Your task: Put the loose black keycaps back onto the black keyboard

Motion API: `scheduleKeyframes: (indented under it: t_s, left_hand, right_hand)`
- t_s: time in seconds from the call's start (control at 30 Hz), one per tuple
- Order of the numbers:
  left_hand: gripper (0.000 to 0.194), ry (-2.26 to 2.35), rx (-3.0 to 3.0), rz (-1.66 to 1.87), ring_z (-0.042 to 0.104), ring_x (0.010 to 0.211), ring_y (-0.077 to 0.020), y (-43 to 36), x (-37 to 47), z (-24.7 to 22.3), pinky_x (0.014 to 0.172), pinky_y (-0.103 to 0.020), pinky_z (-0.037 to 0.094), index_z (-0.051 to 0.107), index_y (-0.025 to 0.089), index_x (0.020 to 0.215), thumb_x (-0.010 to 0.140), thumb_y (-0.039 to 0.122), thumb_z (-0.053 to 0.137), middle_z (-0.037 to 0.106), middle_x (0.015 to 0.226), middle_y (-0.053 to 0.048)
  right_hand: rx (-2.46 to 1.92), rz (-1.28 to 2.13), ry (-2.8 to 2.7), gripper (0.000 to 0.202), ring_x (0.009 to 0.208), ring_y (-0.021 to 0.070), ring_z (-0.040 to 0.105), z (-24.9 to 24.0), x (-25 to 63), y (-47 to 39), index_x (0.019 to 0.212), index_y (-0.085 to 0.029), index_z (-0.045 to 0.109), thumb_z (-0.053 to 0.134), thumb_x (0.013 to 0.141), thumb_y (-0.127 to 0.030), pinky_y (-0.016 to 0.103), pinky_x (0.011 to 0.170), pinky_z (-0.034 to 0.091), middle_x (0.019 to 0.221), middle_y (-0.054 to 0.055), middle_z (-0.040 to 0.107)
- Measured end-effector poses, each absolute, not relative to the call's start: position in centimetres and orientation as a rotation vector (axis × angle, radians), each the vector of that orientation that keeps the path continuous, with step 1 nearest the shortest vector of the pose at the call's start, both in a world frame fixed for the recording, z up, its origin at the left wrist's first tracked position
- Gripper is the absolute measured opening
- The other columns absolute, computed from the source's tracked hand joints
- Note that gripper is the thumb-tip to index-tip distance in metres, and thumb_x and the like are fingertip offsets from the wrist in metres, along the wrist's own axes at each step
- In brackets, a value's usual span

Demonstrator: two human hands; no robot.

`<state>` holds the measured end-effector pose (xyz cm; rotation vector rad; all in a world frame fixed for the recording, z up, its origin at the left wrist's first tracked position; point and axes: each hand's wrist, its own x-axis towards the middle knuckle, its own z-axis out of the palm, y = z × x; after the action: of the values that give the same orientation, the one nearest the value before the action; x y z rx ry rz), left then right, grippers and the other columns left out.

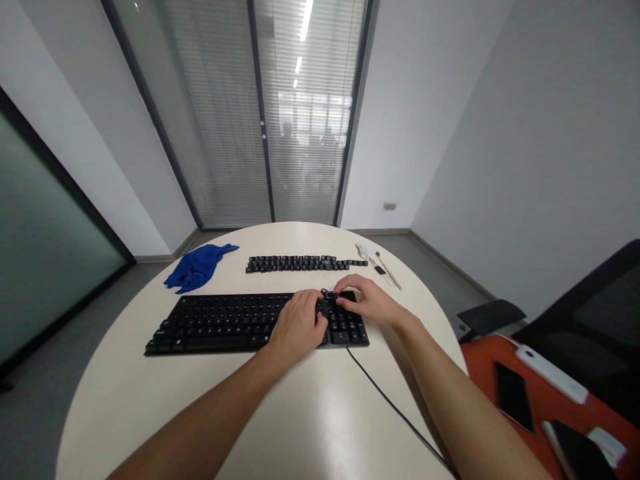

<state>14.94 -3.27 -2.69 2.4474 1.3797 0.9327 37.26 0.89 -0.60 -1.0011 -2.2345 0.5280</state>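
A black keyboard (225,323) lies on the round cream table (280,413). My left hand (301,320) rests over its right part, fingers bent and thumb curled in; whatever may be under the fingertips is hidden. Just to the right, my right hand (365,299) has its thumb and forefinger pinched near the keyboard's upper right, around something small and dark that I cannot make out. Behind the keyboard stand rows of loose black keycaps (300,263).
A crumpled blue cloth (197,268) lies at the back left. At the back right are a thin stick (390,270), a small black-ended tool (379,270) and white material (366,251). A black cable (395,407) runs toward me. An orange chair seat (485,373) holds phones.
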Motion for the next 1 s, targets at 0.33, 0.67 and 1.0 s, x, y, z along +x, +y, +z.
scheduleKeyframes:
  t_s: [0.33, 0.67, 1.0]
  left_hand:
    - [0.023, 1.393, 2.515, 0.861, 0.058, 0.111, -0.0265, -3.5, 14.9, -2.3, 0.098, -0.043, 0.05, 0.055, 0.02, 0.109, 0.087, 0.015, 0.052, 0.064, 0.112, -0.009]
    - [0.029, 1.268, 2.716, 0.629, 0.057, 0.121, -0.0298, -3.7, 14.4, -1.6, 0.105, -0.046, 0.047, 0.056, 0.017, 0.12, 0.093, 0.026, 0.053, 0.063, 0.126, -0.014]
    - [0.058, 0.945, 2.812, 0.506, 0.042, 0.141, -0.0318, -2.6, 11.4, -1.2, 0.118, -0.05, 0.035, 0.051, 0.02, 0.14, 0.089, 0.044, 0.064, 0.049, 0.15, -0.013]
  right_hand:
    - [-0.987, 0.59, -2.347, 0.011, 0.106, 0.0235, 0.062, -0.3, 36.3, 0.3, 0.092, -0.022, 0.073, 0.072, 0.082, -0.026, 0.041, 0.101, 0.046, 0.109, 0.007, 0.069]
    - [-0.935, 0.595, -2.35, 0.006, 0.103, 0.0218, 0.063, -0.5, 36.2, 0.4, 0.088, -0.021, 0.072, 0.07, 0.087, -0.027, 0.04, 0.098, 0.047, 0.106, 0.007, 0.069]
    - [-0.958, 0.69, -2.317, 0.015, 0.099, 0.0209, 0.065, -0.6, 36.6, 0.5, 0.088, -0.021, 0.073, 0.07, 0.088, -0.036, 0.039, 0.095, 0.049, 0.108, 0.007, 0.067]
